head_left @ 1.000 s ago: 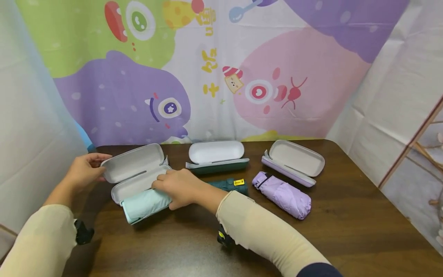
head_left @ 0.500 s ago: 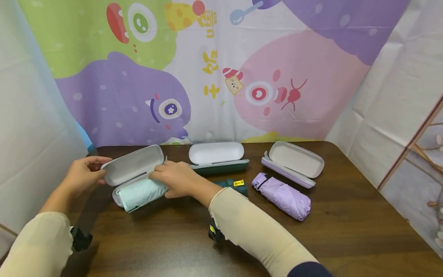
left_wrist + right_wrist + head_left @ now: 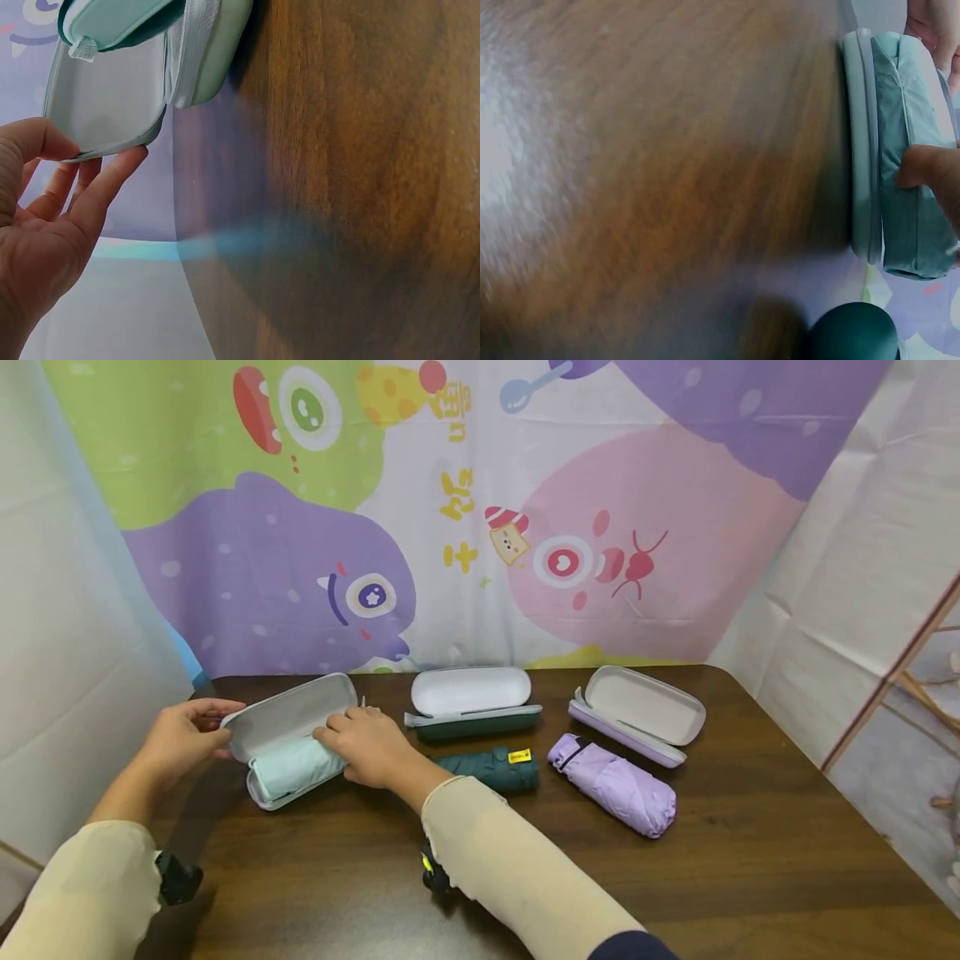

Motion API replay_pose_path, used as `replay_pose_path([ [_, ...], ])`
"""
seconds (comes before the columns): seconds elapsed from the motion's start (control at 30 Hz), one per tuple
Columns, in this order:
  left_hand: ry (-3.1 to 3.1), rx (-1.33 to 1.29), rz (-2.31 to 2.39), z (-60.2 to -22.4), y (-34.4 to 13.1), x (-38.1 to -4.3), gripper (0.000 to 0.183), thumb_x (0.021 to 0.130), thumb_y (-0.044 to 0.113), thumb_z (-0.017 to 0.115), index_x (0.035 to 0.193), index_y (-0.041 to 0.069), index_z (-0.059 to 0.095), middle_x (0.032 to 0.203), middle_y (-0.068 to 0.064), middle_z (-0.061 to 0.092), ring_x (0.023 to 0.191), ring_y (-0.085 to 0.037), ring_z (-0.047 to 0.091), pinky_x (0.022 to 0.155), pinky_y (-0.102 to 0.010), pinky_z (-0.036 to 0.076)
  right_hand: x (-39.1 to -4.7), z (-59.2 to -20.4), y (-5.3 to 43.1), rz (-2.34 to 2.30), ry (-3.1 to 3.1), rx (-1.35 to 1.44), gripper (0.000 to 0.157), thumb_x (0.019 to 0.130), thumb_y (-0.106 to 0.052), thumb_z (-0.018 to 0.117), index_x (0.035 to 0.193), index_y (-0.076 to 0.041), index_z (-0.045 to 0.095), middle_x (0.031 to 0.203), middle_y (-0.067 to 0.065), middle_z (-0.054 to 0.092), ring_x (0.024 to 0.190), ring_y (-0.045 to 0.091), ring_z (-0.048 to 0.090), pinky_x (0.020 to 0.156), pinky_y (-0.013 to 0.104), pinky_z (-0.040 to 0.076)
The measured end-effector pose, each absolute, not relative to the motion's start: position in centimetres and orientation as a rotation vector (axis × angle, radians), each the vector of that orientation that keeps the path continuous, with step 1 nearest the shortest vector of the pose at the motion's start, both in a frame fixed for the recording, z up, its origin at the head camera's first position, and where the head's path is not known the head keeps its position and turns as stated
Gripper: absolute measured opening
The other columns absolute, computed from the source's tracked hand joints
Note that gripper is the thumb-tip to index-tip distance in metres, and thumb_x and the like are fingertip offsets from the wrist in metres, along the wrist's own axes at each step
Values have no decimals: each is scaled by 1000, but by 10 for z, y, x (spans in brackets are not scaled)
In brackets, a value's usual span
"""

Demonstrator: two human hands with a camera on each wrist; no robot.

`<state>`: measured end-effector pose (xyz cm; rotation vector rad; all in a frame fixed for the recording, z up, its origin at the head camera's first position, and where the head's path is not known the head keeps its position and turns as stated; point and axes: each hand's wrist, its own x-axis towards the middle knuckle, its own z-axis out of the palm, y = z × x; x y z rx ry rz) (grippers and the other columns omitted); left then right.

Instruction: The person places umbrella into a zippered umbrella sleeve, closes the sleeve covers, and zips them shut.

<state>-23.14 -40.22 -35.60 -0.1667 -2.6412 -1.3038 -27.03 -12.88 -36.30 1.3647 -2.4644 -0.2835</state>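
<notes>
My left hand (image 3: 183, 735) pinches the end of the raised lid (image 3: 109, 112) of an open mint zip case (image 3: 266, 803), thumb on the inside and fingers behind. A folded mint umbrella (image 3: 294, 767) lies lengthwise over the case's lower half. My right hand (image 3: 367, 747) grips the umbrella near its right end, its thumb (image 3: 915, 166) pressed along the near side. In the right wrist view the umbrella stands a little proud of the case's rim. The right fingers are mostly hidden behind it in that view.
A dark green folded umbrella (image 3: 517, 772) lies right of my right hand, before an open dark green case (image 3: 480, 723). Farther right, a lilac folded umbrella (image 3: 615, 785) lies before an open lilac case (image 3: 630, 739). A printed curtain (image 3: 465, 610) hangs behind the table (image 3: 712, 877).
My right hand has moved the mint umbrella back and down from the case's front edge into its lower half. My left hand has stayed on the lid.
</notes>
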Motion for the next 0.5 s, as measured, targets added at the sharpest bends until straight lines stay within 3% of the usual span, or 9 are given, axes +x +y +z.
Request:
replay_pose_path([
  [0.3,-2648,-149,-1306,-354,-402,-232,37,86,-12,60,122,-17,54,110,-36,60,80,-1,61,61,-36,59,-270,-365,-137,-305,-2534,1347,64,90,-34,71,147,-28,43,140,-11,49,128,13,42,109,41,34],
  [0.5,-2668,-149,-1295,-355,-401,-232,36,86,-11,62,122,-16,55,110,-36,60,79,-2,61,61,-37,59,-268,-370,-141,-325,-2668,1291,54,101,-23,55,149,-38,37,148,-19,41,134,9,35,110,41,30],
])
